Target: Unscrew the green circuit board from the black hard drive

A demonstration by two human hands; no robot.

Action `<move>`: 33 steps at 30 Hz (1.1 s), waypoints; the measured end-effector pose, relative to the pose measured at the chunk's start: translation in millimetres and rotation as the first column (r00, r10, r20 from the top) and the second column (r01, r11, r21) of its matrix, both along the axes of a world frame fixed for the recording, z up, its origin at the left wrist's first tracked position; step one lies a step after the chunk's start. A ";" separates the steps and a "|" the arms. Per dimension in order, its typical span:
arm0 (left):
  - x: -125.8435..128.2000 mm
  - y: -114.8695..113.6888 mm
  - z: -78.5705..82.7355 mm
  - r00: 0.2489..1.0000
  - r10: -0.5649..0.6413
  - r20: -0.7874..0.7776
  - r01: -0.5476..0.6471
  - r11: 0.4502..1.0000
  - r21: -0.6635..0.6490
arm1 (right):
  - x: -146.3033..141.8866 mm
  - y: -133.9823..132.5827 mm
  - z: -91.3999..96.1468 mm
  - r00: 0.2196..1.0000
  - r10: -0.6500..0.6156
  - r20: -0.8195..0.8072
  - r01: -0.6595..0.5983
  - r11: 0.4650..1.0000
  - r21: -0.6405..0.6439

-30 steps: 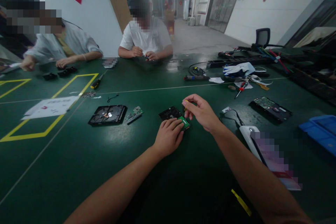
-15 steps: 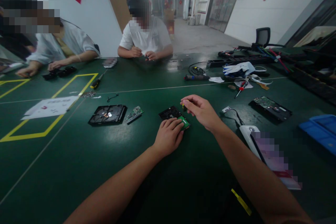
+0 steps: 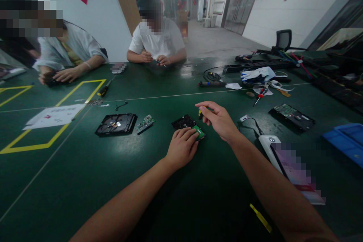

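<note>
A small black hard drive (image 3: 183,121) with a green circuit board (image 3: 199,132) on it lies on the dark green table (image 3: 85,181) in front of me. My left hand (image 3: 181,147) presses down on its near edge, fingers curled over it. My right hand (image 3: 218,119) hovers just right of the drive, fingers pinched round a small yellow and black screwdriver (image 3: 200,112) that points down at the board.
A larger opened hard drive (image 3: 116,123) and a loose circuit board (image 3: 145,123) lie to the left. Another drive (image 3: 292,116), a blue tray (image 3: 346,140), a white device (image 3: 272,147), cables and gloves (image 3: 258,73) are on the right. Two people work across the table.
My right hand has shifted slightly with the screwdriver above the drive. My left hand has stayed in place. The person at the far left has pulled their hands in.
</note>
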State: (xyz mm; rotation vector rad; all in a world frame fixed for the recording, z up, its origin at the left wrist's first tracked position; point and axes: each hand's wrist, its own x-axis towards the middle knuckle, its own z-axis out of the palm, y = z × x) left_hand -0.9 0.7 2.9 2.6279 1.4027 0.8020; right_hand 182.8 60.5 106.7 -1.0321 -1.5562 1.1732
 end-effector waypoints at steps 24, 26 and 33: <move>-0.3 -0.4 -0.6 1.000 -0.003 0.001 0.003 1.000 -0.001 | -2.2 -1.5 1.4 0.999 -0.005 -0.045 0.004 1.000 -0.020; -0.3 -0.4 -0.4 1.000 -0.001 0.002 0.001 1.000 0.000 | -0.7 -0.1 0.9 0.999 -0.024 -0.033 0.024 1.000 -0.005; -0.3 -0.5 0.6 1.000 -0.002 0.009 0.002 1.000 0.004 | -1.4 -1.5 1.4 1.000 -0.007 0.011 0.007 1.000 -0.028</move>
